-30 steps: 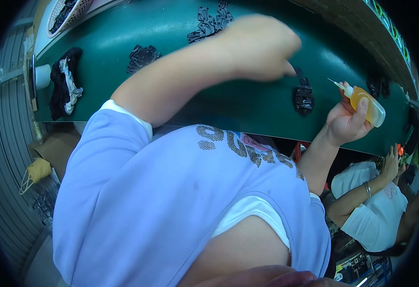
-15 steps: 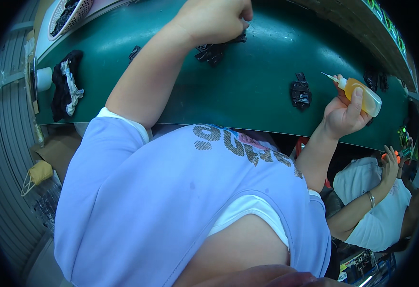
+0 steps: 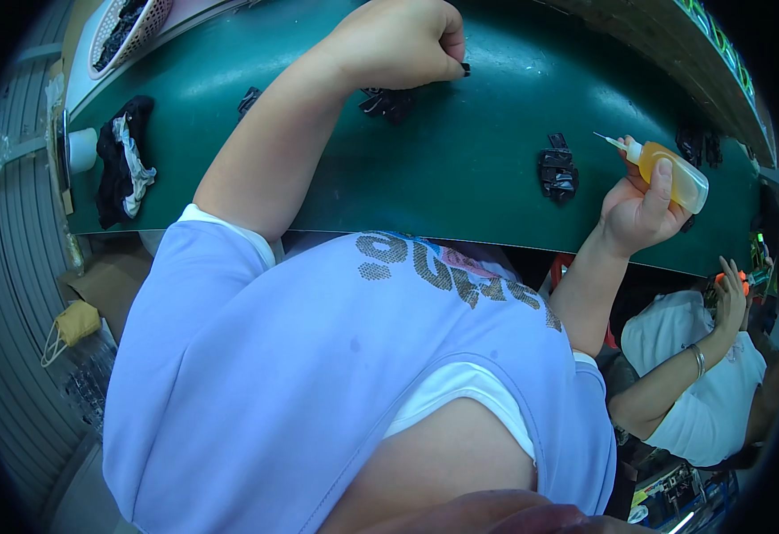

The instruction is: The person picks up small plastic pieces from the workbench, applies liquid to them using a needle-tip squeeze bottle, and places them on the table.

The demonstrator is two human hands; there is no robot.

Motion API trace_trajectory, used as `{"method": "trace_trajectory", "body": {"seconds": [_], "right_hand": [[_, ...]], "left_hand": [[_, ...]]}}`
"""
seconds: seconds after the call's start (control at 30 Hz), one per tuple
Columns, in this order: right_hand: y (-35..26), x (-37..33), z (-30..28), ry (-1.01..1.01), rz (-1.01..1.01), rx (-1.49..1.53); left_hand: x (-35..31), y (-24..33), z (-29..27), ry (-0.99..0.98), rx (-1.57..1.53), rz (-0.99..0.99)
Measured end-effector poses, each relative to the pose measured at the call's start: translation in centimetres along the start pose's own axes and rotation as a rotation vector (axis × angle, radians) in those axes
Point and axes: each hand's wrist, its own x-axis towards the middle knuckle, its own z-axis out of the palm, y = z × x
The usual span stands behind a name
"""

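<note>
My left hand (image 3: 403, 43) is closed over the far middle of the green table (image 3: 460, 169), its fingertips pinching a small black piece (image 3: 467, 69). Under that hand lies a loose heap of shiny black pieces (image 3: 387, 105), partly hidden by it. On the right, my right hand (image 3: 638, 218) is wrapped around a squeeze bottle (image 3: 674, 176) of amber liquid. The bottle tilts, its thin needle tip pointing up and to the left. A small group of black pieces (image 3: 557, 169) rests on the table left of the bottle.
More black pieces (image 3: 699, 147) lie beyond the bottle. At left are a black and white cloth (image 3: 127, 160), a white roll (image 3: 81, 149) and a pink basket (image 3: 147, 28). A co-worker's arm (image 3: 674, 378) is at lower right, and a wooden ledge (image 3: 665, 53) runs along the far right.
My left hand has shifted slightly, and its fingertips have turned down with the small black piece now showing between them. My right hand and the bottle have barely moved.
</note>
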Motion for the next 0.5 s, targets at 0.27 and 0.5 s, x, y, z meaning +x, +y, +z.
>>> {"method": "trace_trajectory", "body": {"seconds": [0.27,0.5], "right_hand": [[0.1,0.2,-0.1,-0.053,0.004,-0.007],[0.0,0.2,0.0,-0.029,-0.012,-0.024]], "left_hand": [[-1.0,1.5,6.4,-0.081,-0.220,0.293],[-1.7,-0.6,2.8,0.300,0.249,0.248]]}}
